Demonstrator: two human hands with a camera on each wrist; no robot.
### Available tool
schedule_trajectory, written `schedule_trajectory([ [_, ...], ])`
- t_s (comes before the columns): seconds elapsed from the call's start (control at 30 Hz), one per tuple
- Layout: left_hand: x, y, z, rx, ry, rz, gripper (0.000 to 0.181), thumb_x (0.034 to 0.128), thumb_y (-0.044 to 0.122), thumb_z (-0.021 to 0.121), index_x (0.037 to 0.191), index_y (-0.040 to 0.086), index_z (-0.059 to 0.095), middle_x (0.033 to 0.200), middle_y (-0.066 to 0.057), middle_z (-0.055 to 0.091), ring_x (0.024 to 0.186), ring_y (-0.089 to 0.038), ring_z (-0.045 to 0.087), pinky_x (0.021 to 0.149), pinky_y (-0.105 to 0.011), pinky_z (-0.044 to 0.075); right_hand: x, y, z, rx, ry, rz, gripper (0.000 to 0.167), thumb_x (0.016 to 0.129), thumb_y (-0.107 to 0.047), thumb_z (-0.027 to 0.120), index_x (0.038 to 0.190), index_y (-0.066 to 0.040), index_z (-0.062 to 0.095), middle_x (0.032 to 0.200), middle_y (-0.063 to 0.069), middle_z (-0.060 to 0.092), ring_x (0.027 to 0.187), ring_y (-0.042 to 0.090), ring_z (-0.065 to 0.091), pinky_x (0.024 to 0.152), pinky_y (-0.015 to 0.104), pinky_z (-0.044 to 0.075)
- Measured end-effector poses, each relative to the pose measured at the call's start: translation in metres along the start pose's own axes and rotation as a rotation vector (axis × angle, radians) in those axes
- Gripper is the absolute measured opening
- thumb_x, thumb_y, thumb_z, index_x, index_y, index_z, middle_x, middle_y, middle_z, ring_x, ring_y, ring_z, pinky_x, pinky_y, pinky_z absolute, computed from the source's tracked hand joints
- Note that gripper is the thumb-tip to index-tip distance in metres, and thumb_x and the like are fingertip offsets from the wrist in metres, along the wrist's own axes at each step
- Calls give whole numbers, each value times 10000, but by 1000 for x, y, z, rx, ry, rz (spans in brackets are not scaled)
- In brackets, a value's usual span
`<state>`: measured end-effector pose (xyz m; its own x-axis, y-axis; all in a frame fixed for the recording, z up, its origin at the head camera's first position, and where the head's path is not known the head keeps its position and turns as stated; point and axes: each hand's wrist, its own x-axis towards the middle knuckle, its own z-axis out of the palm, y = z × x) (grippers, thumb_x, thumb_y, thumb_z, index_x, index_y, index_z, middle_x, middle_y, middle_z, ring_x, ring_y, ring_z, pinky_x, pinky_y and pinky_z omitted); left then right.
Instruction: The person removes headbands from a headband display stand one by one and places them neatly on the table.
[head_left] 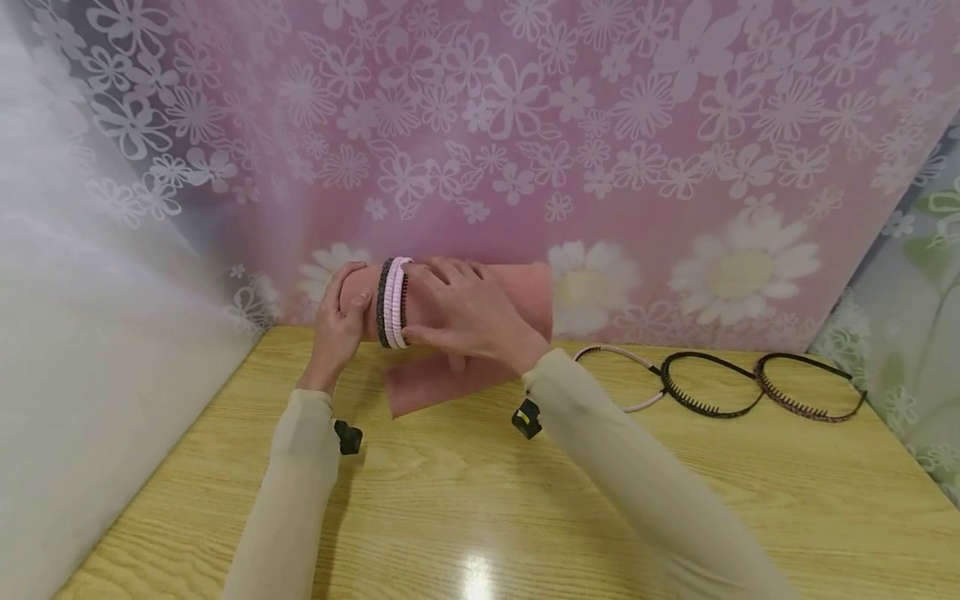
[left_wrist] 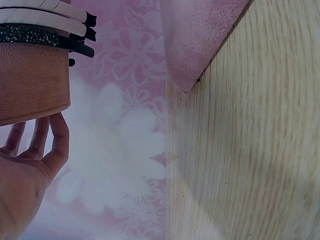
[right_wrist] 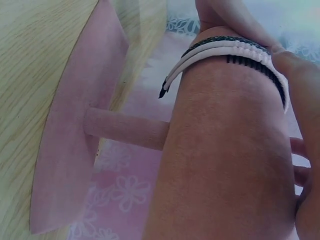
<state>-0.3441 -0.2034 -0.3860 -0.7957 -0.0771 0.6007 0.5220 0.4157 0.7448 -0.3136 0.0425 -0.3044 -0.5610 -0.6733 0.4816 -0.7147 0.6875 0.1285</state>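
Note:
A pink velvety headband stand [head_left: 525, 292] has a horizontal roll on a short post above a flat base [head_left: 435, 387]. Around the roll's left part sit a dark glittery headband [head_left: 383, 304] and, right beside it, pale pink ribbed bands [head_left: 393, 304] with black comb teeth. My left hand [head_left: 341, 321] grips the roll's left end, thumb on the front. My right hand [head_left: 480, 312] spans the roll just right of the pale bands, thumb and forefinger outstretched against their edge. In the right wrist view, fingers [right_wrist: 298, 175] of that hand show behind the roll.
On the wooden table [head_left: 435, 500] to the right lie a pale pink headband [head_left: 641, 408], a black headband [head_left: 705, 357] and a dark patterned headband [head_left: 806, 412], in a row with ends close together. A pink flowered curtain [head_left: 517, 100] hangs right behind the stand.

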Motion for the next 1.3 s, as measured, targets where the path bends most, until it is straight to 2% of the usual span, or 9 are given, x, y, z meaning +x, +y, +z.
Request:
schedule_trajectory([
  [0.17, 0, -1, 0, -8, -2, 11, 495, 1040, 442, 558, 1477, 215, 516, 1466, -59, 567, 1184, -334, 586, 1003, -568, 443, 3, -4, 7, -74, -6, 53, 862, 882, -745, 586, 1559, -239, 412, 1448, 60, 564, 1283, 273, 569, 1053, 465, 469],
  [0.33, 0, -1, 0, -21, -8, 4, 499, 1041, 440, 555, 1483, 213, 512, 1461, -63, 563, 1195, -311, 581, 1012, -552, 443, 4, -10, 12, -136, -22, 96, 917, 839, -819, 562, 1561, -279, 398, 1456, 71, 520, 1274, 293, 547, 1018, 483, 469],
  [0.57, -1, 0, 0, -43, -8, -37, 454, 1038, 328, 551, 1477, 219, 514, 1470, -111, 545, 1247, -346, 538, 1059, -589, 395, 6, -16, 20, -241, -20, 115, 971, 805, -853, 543, 1565, -272, 369, 1434, 92, 527, 1246, 307, 556, 1012, 496, 477],
  [0.67, -3, 9, 0, -61, -21, -33, 448, 1042, 265, 543, 1481, 180, 509, 1475, -158, 532, 1255, -380, 527, 1071, -601, 383, 7, -17, 23, -283, -21, 128, 994, 790, -871, 537, 1564, -273, 361, 1422, 94, 528, 1222, 303, 561, 1012, 491, 481],
  [0.87, -8, 36, -3, -67, -29, -16, 442, 1056, 274, 540, 1478, 147, 509, 1474, -188, 527, 1253, -378, 534, 1073, -588, 390, 10, -20, 27, -324, 9, 152, 984, 794, -877, 525, 1551, -267, 375, 1392, 97, 547, 1197, 312, 581, 1014, 495, 480],
  [1.0, -8, 41, -2, -57, -23, -13, 443, 1050, 273, 539, 1474, 148, 512, 1478, -186, 527, 1263, -379, 534, 1074, -594, 391, 10, -20, 27, -328, 30, 156, 954, 814, -845, 507, 1546, -244, 391, 1372, 103, 562, 1184, 319, 595, 1001, 494, 484],
  [1.1, -9, 40, -2, -58, -22, -19, 439, 1045, 249, 535, 1474, 157, 514, 1472, -185, 531, 1247, -377, 543, 1060, -587, 401, 10, -19, 24, -289, 33, 158, 930, 820, -804, 530, 1539, -225, 416, 1372, 102, 576, 1179, 316, 607, 978, 486, 499],
  [1.2, -9, 39, -2, -57, -19, -24, 439, 1041, 237, 532, 1474, 164, 516, 1461, -189, 540, 1219, -374, 559, 1044, -574, 412, 11, -17, 17, -216, -2, 170, 911, 826, -772, 567, 1537, -219, 432, 1399, 91, 576, 1197, 323, 610, 967, 490, 496],
  [1.3, -9, 39, -2, -53, -11, -27, 438, 1038, 242, 539, 1469, 160, 522, 1438, -201, 556, 1178, -380, 578, 1021, -563, 427, 13, -13, 9, -128, -69, 211, 877, 847, -746, 585, 1547, -244, 426, 1446, 64, 558, 1247, 332, 590, 987, 508, 458],
])
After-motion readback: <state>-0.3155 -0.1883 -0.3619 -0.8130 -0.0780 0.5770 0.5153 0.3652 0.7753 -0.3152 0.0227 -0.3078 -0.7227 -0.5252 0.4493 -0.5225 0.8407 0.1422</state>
